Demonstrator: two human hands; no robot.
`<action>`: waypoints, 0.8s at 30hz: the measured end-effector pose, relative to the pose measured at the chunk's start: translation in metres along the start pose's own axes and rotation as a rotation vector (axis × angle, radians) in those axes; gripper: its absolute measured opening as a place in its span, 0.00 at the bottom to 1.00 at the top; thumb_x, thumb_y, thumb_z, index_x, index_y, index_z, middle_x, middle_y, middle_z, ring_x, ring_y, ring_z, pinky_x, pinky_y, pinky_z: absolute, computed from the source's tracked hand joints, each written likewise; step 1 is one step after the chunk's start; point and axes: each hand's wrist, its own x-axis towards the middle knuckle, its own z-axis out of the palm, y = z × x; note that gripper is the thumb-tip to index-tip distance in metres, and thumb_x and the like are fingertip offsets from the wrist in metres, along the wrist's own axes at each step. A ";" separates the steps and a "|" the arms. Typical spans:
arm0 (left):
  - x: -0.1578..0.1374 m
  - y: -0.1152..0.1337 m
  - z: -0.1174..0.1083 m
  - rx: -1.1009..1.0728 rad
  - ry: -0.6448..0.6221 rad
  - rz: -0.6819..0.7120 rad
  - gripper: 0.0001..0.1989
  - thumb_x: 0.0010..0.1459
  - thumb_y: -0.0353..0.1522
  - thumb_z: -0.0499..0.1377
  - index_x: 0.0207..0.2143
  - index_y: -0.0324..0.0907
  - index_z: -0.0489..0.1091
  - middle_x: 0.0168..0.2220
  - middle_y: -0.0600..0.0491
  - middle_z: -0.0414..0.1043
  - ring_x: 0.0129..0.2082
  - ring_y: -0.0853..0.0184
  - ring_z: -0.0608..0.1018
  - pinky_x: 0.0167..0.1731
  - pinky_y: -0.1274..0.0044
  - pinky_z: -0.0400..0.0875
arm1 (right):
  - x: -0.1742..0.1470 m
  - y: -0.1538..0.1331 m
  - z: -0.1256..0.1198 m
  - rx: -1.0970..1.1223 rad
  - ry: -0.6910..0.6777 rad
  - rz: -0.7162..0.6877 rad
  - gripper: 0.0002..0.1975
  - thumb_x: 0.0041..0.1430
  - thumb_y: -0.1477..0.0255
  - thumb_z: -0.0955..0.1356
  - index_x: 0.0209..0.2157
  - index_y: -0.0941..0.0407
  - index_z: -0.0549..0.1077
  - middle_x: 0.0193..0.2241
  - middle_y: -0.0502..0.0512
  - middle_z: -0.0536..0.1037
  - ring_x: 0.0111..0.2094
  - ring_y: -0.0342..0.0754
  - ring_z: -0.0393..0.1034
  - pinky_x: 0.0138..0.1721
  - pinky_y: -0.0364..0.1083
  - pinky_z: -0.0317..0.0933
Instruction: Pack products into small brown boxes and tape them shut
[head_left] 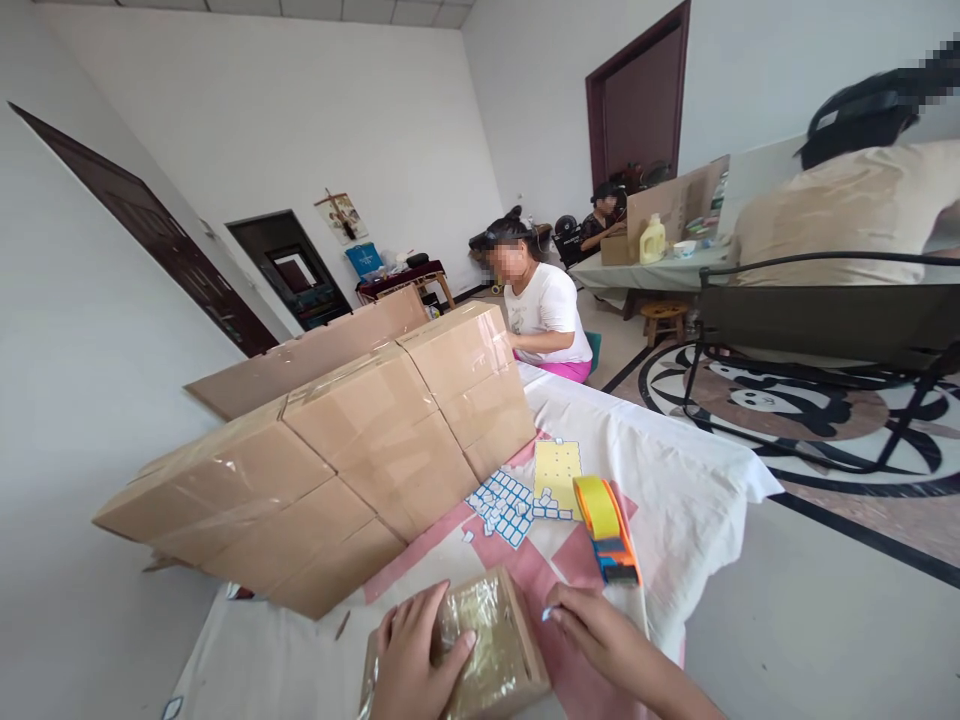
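A small cardboard box [491,645] with shiny tape across its top lies on the cloth at the near edge. My left hand [416,650] holds it from above, thumb across the tape and fingers at its far left edge. Just right of the box, my right hand [592,630] is closed in a pinch on a small white label with a bluish edge [550,613]. Beyond the box lie a sheet of blue-edged white labels [504,508], some loose labels and a yellow card [556,465]. A yellow and orange tape dispenser [609,530] lies at the right.
Stacked cardboard boxes [367,440] form a wall along the left of the cloth-covered table [660,460]. A person in a white shirt [547,315] sits at its far end. At right stand a dark-backed chair [810,320] with someone seated and another table [600,270].
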 end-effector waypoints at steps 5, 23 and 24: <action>-0.003 0.003 -0.004 0.026 0.026 0.008 0.26 0.59 0.47 0.57 0.58 0.52 0.70 0.59 0.50 0.74 0.60 0.52 0.73 0.61 0.55 0.61 | 0.003 -0.006 -0.004 -0.045 -0.022 -0.056 0.15 0.74 0.66 0.58 0.39 0.53 0.73 0.37 0.53 0.78 0.39 0.49 0.73 0.41 0.45 0.61; -0.017 0.052 -0.031 -0.081 0.267 0.141 0.12 0.63 0.41 0.57 0.44 0.49 0.75 0.48 0.50 0.79 0.51 0.55 0.76 0.56 0.59 0.59 | -0.019 -0.027 0.009 0.001 0.048 -0.083 0.18 0.74 0.60 0.58 0.33 0.54 0.67 0.27 0.50 0.72 0.29 0.45 0.67 0.34 0.44 0.59; -0.022 0.064 -0.032 -0.115 0.279 0.238 0.11 0.64 0.41 0.56 0.42 0.49 0.75 0.45 0.51 0.79 0.48 0.57 0.77 0.53 0.62 0.61 | -0.025 -0.033 0.014 -0.006 0.067 -0.095 0.18 0.74 0.60 0.58 0.34 0.54 0.68 0.27 0.50 0.73 0.29 0.45 0.67 0.34 0.44 0.59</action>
